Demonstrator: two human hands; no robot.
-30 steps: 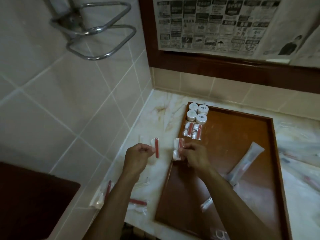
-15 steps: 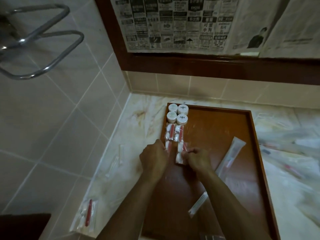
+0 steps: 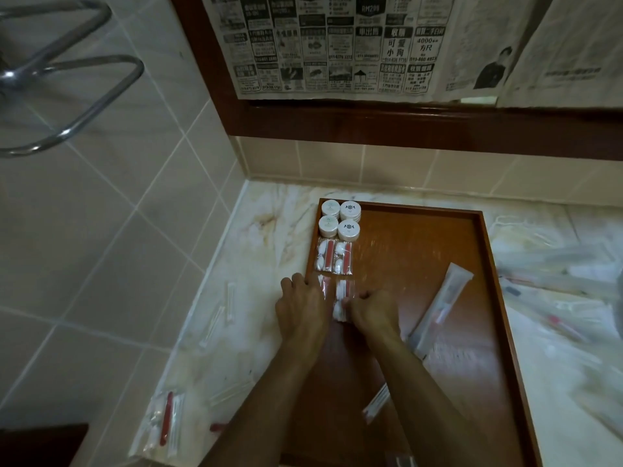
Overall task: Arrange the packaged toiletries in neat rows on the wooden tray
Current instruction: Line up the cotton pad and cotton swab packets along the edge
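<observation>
My left hand (image 3: 301, 306) lies knuckles-up over the left rim of the wooden tray (image 3: 485, 264), just below the middle of the frame, fingers stretched flat onto a clear packet (image 3: 324, 287) that it mostly hides. My right hand (image 3: 372, 311) sits close beside it, fingers curled down and pinching the near end of a second clear packet (image 3: 343, 299) with white pieces inside. These 2 packets lie side by side on the tray.

Just above them in the frame, 2 more packets (image 3: 334, 260) rest side by side, each showing white pieces and 1 red stick. Above those, in the tray's upper left corner, 4 small round white jars (image 3: 339, 220) stand in a 2 by 2 block, touching one another.

To the right of my hands, 1 long translucent tube pack (image 3: 440, 313) lies slanted across the tray floor. Lower down, between my forearms, 1 thin sachet (image 3: 377, 404) peeks out.

On the marble counter (image 3: 269, 230) left of the tray I count 2 slim clear stick packs (image 3: 222, 310), and in the lower left of the frame 1 larger bag with a red stick (image 3: 167, 421). Blurred packets (image 3: 553, 284) lie on the counter at the right; I cannot tell how many.

In the upper part of the frame, newspaper (image 3: 337, 45) covers the wood-framed mirror, and a chrome rack (image 3: 67, 96) hangs on the tiled wall at upper left.
</observation>
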